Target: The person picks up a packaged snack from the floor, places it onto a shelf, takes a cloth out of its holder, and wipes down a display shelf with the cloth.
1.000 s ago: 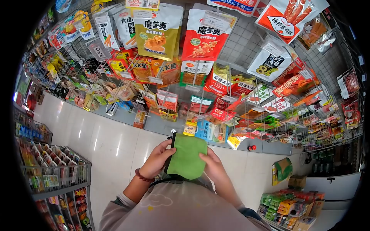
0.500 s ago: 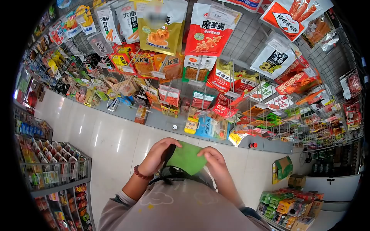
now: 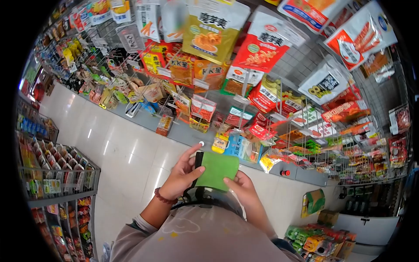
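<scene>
A green cloth (image 3: 220,169) is held up in front of the torso by 2 hands, its face turned toward the camera. Its left edge, bordered by a black strip (image 3: 198,163), is grasped by the left hand (image 3: 184,175), with the thumb laid over the face and the index finger stretched out above the top corner. The lower right edge is pinched by the right hand (image 3: 242,187), the thumb in front. A beaded bracelet (image 3: 165,196) is worn on the left wrist.

In view, the cloth's top edge is set near the front edge of the gray shelf base (image 3: 183,133), on which a yellow container (image 3: 219,143) and a blue bag (image 3: 238,145) are placed just beyond. Snack pouches (image 3: 266,46) are hung above on hooks. Room for sideways movement is given by the tiled floor (image 3: 126,144), which is bounded by the shelf base and, at far left, by a wire display rack (image 3: 61,175).
</scene>
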{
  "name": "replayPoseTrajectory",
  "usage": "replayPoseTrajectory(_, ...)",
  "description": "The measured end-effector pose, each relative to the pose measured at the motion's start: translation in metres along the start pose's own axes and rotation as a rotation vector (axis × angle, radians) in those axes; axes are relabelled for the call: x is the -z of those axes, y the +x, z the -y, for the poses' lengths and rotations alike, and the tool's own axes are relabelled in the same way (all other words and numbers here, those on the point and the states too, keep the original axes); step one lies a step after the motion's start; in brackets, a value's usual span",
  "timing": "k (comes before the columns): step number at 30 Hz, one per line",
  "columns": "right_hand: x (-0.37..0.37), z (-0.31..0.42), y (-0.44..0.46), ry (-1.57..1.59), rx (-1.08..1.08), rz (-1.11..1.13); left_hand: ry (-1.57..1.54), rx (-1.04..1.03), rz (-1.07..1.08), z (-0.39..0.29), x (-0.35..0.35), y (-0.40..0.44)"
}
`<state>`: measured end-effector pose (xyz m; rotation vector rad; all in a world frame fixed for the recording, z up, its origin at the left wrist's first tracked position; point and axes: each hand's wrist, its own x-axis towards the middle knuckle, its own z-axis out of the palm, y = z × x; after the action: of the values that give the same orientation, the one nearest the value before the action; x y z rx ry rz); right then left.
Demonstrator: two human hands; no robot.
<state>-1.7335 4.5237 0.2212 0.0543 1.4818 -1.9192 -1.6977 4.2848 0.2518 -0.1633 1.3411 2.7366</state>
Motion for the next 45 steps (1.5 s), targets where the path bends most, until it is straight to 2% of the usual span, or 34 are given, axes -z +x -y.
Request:
replayPoseTrajectory(4, -0.03, 0.004, 0.013, -0.039, 0.041, 0.006, -0.074, 0.189, -0.01, -0.017, 0.033, -0.011)
replayPoseTrajectory(8, -0.071, 0.003, 0.039, -0.145, 0.047, 0.081, 0.144, 0.209, -0.018, -0.024, 0.092, -0.021)
replayPoseTrajectory(10, -0.095, 0.001, 0.055, -0.183, 0.048, 0.148, 0.15, 0.284, 0.006, -0.04, 0.12, -0.032)
replayPoseTrajectory(14, -0.159, -0.005, 0.092, -0.124, 0.037, 0.246, 0.277, 0.185, 0.035, -0.084, 0.167, -0.061)
replayPoseTrajectory(16, -0.191, -0.007, 0.11, -0.152, -0.017, 0.261, 0.179, 0.012, -0.015, -0.104, 0.186, -0.077)
replayPoseTrajectory(17, -0.207, -0.006, 0.119, -0.311, -0.044, 0.321, 0.17, -0.037, -0.055, -0.112, 0.199, -0.085)
replayPoseTrajectory(18, -0.22, -0.008, 0.129, -0.33, -0.044, 0.361, 0.171, -0.069, -0.085, -0.119, 0.211, -0.095)
replayPoseTrajectory(20, -0.242, -0.016, 0.147, -0.461, -0.211, 0.623, 0.168, -0.101, -0.156, -0.128, 0.231, -0.117)
replayPoseTrajectory(22, -0.266, -0.022, 0.164, -0.489, -0.188, 0.698, 0.23, -0.17, -0.217, -0.134, 0.245, -0.136)
replayPoseTrajectory(24, -0.289, -0.013, 0.179, -0.731, -0.082, 0.774, 0.294, -0.229, -0.281, -0.14, 0.255, -0.152)
replayPoseTrajectory(26, -0.313, -0.009, 0.194, -0.77, -0.006, 0.856, 0.353, -0.326, -0.403, -0.148, 0.26, -0.168)
replayPoseTrajectory(28, -0.331, -0.017, 0.207, -0.597, 0.115, 0.678, 0.252, -0.345, -0.486, -0.138, 0.274, -0.184)
replayPoseTrajectory(29, -0.358, -0.014, 0.205, -0.485, 0.18, 0.601, 0.297, -0.263, -0.451, -0.133, 0.281, -0.194)
replayPoseTrajectory(30, -0.373, -0.006, 0.209, -0.516, 0.124, 0.53, 0.343, -0.178, -0.41, -0.141, 0.285, -0.204)
replayPoseTrajectory(31, -0.39, -0.012, 0.216, -0.411, 0.146, 0.58, 0.398, -0.159, -0.445, -0.151, 0.278, -0.212)
replayPoseTrajectory(32, -0.404, -0.017, 0.224, -0.305, 0.168, 0.623, 0.547, -0.429, -0.416, -0.149, 0.282, -0.212)
replayPoseTrajectory(35, -0.432, -0.039, 0.253, -0.212, 0.033, 0.761, 0.54, -0.429, -0.483, -0.154, 0.293, -0.22)
replayPoseTrajectory(36, -0.441, -0.044, 0.263, -0.207, 0.029, 0.776, 0.321, -0.332, -0.514, -0.152, 0.302, -0.227)
replayPoseTrajectory(38, -0.46, -0.051, 0.286, -0.277, -0.209, 0.924, 0.114, -0.241, -0.552, -0.151, 0.324, -0.235)
replayPoseTrajectory(39, -0.473, -0.056, 0.297, -0.383, -0.27, 0.976, 0.149, -0.307, -0.587, -0.153, 0.341, -0.236)
replayPoseTrajectory(40, -0.487, -0.059, 0.309, -0.371, -0.264, 0.999, 0.186, -0.372, -0.623, -0.16, 0.357, -0.236)
replayPoseTrajectory(42, -0.525, -0.063, 0.331, -0.516, -0.344, 1.32, 0.258, -0.403, -0.7, -0.198, 0.373, -0.233)
replayPoseTrajectory(43, -0.544, -0.063, 0.341, -0.618, -0.283, 1.413, 0.192, -0.376, -0.763, -0.21, 0.384, -0.232)
replayPoseTrajectory(45, -0.584, -0.059, 0.355, -0.571, -0.299, 1.452, 0.072, -0.373, -0.823, -0.239, 0.409, -0.226)
